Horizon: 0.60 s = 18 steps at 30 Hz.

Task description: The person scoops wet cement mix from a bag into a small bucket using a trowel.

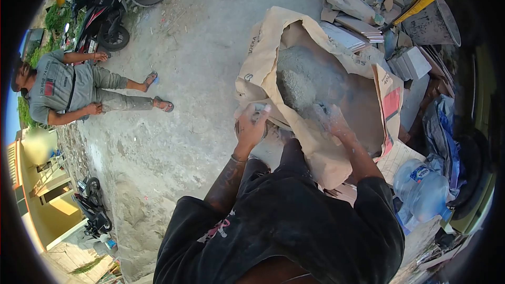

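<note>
A large brown paper bag stands wide open before me, its torn rim folded outward. Grey powder lies inside, heaped toward the bag's left side. My right hand reaches into the bag at the powder's lower edge; its fingers are dusty and partly lost in haze and powder. Just outside the bag's left side is my left hand, with curled fingers and a whitish thumb. It is closed around something greyish with a rounded edge, mostly covered by the hand.
A person in a grey shirt stands on the concrete ground at the left. Motorbikes are at the upper left. Tiles, rubble, a bucket and a large plastic bottle lie to the right.
</note>
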### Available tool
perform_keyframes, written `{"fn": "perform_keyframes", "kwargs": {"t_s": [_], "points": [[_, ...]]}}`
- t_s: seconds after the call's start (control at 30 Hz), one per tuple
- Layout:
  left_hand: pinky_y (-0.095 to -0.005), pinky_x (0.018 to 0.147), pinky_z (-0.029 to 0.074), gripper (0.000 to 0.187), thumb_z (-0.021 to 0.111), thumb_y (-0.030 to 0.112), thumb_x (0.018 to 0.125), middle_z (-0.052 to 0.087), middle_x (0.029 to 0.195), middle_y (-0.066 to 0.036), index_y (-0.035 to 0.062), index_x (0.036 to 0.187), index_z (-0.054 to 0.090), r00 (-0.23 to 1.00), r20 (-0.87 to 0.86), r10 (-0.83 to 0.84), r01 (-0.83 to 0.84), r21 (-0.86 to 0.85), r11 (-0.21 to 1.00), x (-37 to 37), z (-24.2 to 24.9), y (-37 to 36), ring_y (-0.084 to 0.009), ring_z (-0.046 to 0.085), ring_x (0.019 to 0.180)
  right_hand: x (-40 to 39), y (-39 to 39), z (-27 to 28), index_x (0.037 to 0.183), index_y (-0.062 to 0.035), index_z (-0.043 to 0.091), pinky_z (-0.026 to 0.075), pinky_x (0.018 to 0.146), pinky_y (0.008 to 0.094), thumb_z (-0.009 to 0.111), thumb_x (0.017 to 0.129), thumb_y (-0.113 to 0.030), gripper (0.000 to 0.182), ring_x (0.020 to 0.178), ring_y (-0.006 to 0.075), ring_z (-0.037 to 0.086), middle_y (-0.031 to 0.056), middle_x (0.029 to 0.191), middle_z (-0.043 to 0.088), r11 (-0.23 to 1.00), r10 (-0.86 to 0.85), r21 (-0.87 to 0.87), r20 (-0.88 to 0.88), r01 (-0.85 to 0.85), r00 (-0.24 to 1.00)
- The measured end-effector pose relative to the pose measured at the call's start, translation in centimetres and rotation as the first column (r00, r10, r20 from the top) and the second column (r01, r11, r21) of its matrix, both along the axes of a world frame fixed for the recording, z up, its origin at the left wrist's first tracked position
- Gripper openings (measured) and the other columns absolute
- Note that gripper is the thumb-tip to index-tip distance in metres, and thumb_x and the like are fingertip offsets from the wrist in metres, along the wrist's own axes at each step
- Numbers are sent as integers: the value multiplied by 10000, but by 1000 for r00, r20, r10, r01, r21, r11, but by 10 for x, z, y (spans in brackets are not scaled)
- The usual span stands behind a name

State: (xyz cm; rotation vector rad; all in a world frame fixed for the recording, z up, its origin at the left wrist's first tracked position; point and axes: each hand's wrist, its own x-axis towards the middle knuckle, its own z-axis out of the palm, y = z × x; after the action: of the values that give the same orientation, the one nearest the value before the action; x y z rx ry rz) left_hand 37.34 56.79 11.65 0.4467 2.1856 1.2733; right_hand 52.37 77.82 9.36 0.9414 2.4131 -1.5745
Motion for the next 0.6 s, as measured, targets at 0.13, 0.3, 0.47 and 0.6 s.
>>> {"fn": "perform_keyframes", "kwargs": {"t_s": [0.13, 0.3, 0.47, 0.6], "points": [[-310, 675, 431, 395, 489, 346, 866, 591, 788, -133, -37, 835, 583, 946, 102, 306, -320, 176, 931, 9, -66, -81, -199, 569, 741, 15, 0, 51, 882, 15, 554, 416, 492, 313, 533, 843, -271, 290, 499, 147, 503, 102, 597, 541, 991, -128, 25, -26, 129, 991], [-324, 669, 437, 524, 435, 431, 868, 575, 727, -168, -63, 778, 585, 742, 215, 636, -536, -380, 754, 57, -157, -243, -230, 564, 709, 32, -5, 112, 901, -19, 554, 383, 509, 253, 510, 863, -226, 215, 558, 100, 441, 9, 629, 479, 991, -128, -37, 55, 130, 990], [-476, 803, 402, 625, 348, 491, 851, 580, 848, -302, -75, 792, 608, 769, 147, 622, -326, -746, 581, 163, -303, -440, -430, 545, 876, 35, -42, 169, 867, -7, 557, 384, 527, 251, 497, 858, -282, 282, 583, 98, 464, 41, 659, 497, 976, -157, 149, -24, 158, 987], [-360, 531, 464, 495, 485, 432, 814, 589, 624, -149, -38, 702, 592, 661, 259, 704, -425, -644, 636, 170, -251, -430, -239, 563, 487, 36, -68, 179, 900, -40, 545, 376, 500, 214, 496, 874, -241, 208, 591, 72, 451, -2, 674, 457, 983, -106, 152, -8, 106, 994]]}}
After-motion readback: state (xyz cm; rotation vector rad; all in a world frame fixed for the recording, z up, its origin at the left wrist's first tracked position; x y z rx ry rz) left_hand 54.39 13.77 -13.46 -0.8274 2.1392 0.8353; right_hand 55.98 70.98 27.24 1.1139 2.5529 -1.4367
